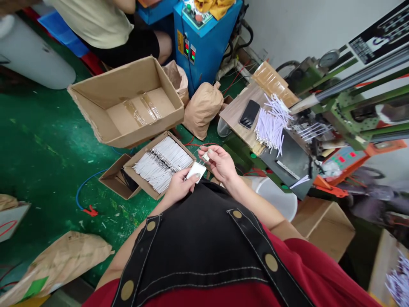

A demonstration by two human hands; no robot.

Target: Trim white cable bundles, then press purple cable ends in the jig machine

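Two hands are holding little white pieces close together.
The left hand (179,188) is curling shut around a white block (196,172). The right hand (220,164) is pinching a tiny white piece (206,157) just beside it, near a cardboard box (143,149) of white sticks (162,164). Thin wires (200,161) between them are hard to make out.

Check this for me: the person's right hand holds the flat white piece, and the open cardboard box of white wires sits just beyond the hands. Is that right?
Not quite: the head view shows the flat white piece in the left hand, not the right hand. The open cardboard box of white wires does sit just beyond the hands.
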